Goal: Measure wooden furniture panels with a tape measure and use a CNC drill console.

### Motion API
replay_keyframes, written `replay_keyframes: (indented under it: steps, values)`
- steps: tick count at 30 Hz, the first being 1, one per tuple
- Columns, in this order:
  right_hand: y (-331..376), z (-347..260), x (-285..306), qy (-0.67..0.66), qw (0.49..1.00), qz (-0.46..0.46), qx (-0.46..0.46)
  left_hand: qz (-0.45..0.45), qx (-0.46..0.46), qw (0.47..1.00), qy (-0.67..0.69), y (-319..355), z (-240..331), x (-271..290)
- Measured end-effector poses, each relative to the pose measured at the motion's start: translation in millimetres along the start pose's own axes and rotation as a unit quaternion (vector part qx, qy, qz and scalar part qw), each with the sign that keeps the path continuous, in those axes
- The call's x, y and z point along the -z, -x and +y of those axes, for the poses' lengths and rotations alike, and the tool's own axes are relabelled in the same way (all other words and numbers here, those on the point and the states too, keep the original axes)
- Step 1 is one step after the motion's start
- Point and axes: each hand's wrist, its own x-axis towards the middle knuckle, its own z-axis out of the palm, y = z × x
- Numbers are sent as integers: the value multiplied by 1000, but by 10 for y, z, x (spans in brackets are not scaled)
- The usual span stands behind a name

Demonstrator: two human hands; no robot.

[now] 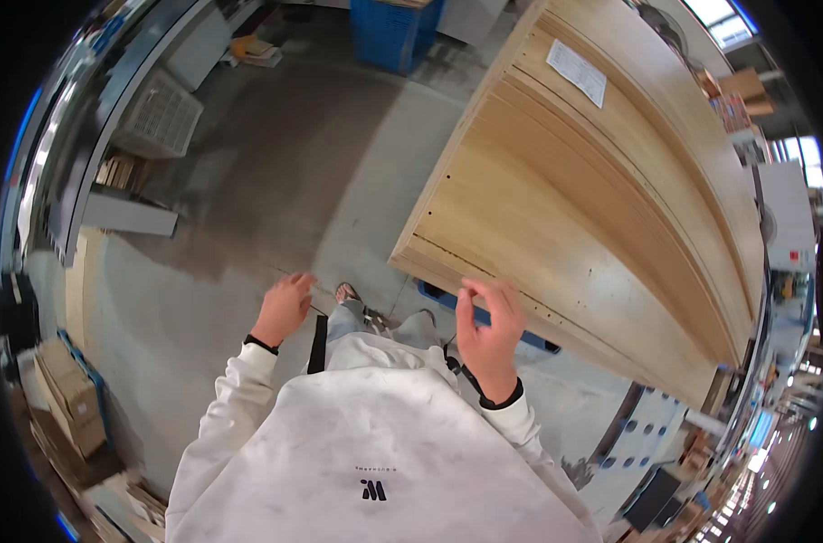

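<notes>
My left hand (285, 309) is held in the air over the grey floor. Its fingers are loosely bent and apart, and no object shows in it. By the near edge of a stack of light wood panels (538, 213) is my right hand (491, 333), its fingers relaxed and curled with the thumb raised. I see nothing held there, and I cannot tell whether it touches the wood. Small dark holes and a thin groove run along the near panel. Farther up the stack lies a white printed sheet (577, 72).
The panels rest on a blue pallet (540, 342). A blue bin (393, 34) stands at the far side. Along the left run a long machine or bench (90, 118) and a slatted crate (158, 115). Cardboard boxes (72, 389) lie at lower left. A white perforated board (642, 425) is at lower right.
</notes>
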Motion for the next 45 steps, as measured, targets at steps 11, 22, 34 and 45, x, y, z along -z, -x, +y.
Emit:
replay_keyframes:
  steps: [11,22,34,45]
  values:
    - [-102,223,169,281,939,195,10,-114,454,872,142,1281,-2426,-1323]
    - [-116,747,-78,363,898,250,-11,-63,258,922,283,24,-1721,-1250]
    - [-131,695,-47,332,911,243,-18,-123,304,924,197,302,-2202,-1409]
    - [-113,687,-48,340,910,238,-17,-109,384,888,227,416,-1933,-1363]
